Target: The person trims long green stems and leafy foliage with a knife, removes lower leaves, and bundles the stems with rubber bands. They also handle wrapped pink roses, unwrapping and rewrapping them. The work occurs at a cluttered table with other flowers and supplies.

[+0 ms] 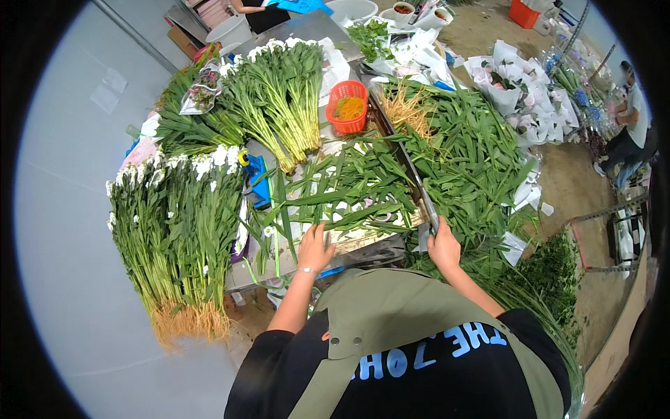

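Note:
My right hand [444, 246] is closed round the near end of a long cutter blade [405, 157], which runs away from me along the right edge of the worktable. My left hand [316, 249] rests at the table's near edge, fingers stretched toward loose green leaves [342, 183] and holding no stem that I can see. Cut leaves lie strewn over the board left of the blade. A red plastic basket [347, 107] with something yellow-orange inside stands beyond them. Next to the leaves is a blue tape dispenser [257, 180].
White-flowered stems [174, 237] with roots hang over the left edge; another bunch [279, 98] lies at the back. Right of the blade is a big heap of leaves [474, 153] with roots. Wrapped bouquets [509, 87] stand farther right. One person [631, 122] is at far right, another [262, 14] at the back.

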The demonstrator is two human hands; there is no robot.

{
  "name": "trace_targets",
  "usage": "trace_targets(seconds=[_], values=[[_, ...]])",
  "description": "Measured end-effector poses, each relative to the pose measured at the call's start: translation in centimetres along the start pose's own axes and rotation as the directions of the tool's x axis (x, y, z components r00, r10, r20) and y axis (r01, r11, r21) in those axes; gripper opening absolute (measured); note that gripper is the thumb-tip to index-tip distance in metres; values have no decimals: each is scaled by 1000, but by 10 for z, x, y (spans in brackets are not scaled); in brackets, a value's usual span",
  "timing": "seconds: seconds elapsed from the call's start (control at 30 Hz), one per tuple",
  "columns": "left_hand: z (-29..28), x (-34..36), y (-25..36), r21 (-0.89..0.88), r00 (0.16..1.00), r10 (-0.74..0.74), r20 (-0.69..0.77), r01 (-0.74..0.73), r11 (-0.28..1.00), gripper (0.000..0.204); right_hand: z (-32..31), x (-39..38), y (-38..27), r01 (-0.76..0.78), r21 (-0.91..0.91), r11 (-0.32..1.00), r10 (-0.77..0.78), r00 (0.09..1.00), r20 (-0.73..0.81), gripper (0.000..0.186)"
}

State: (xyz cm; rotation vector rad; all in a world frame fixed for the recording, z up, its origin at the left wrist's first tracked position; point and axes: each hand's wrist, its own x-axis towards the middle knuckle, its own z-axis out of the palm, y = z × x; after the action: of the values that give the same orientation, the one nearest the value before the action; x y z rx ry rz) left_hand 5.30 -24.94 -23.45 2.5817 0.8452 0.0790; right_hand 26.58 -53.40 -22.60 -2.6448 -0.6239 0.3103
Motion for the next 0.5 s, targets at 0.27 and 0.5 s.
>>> trace_targets(seconds=[0.27, 0.5], values=[[15, 75, 42, 117, 945, -74, 319, 38, 992, 100, 3, -10, 39, -158, 113, 981, 154, 987, 43, 58], [46, 68, 18, 187, 972, 202, 121, -222, 957, 46, -82, -43, 15, -356, 175, 918, 286, 900, 328, 34]])
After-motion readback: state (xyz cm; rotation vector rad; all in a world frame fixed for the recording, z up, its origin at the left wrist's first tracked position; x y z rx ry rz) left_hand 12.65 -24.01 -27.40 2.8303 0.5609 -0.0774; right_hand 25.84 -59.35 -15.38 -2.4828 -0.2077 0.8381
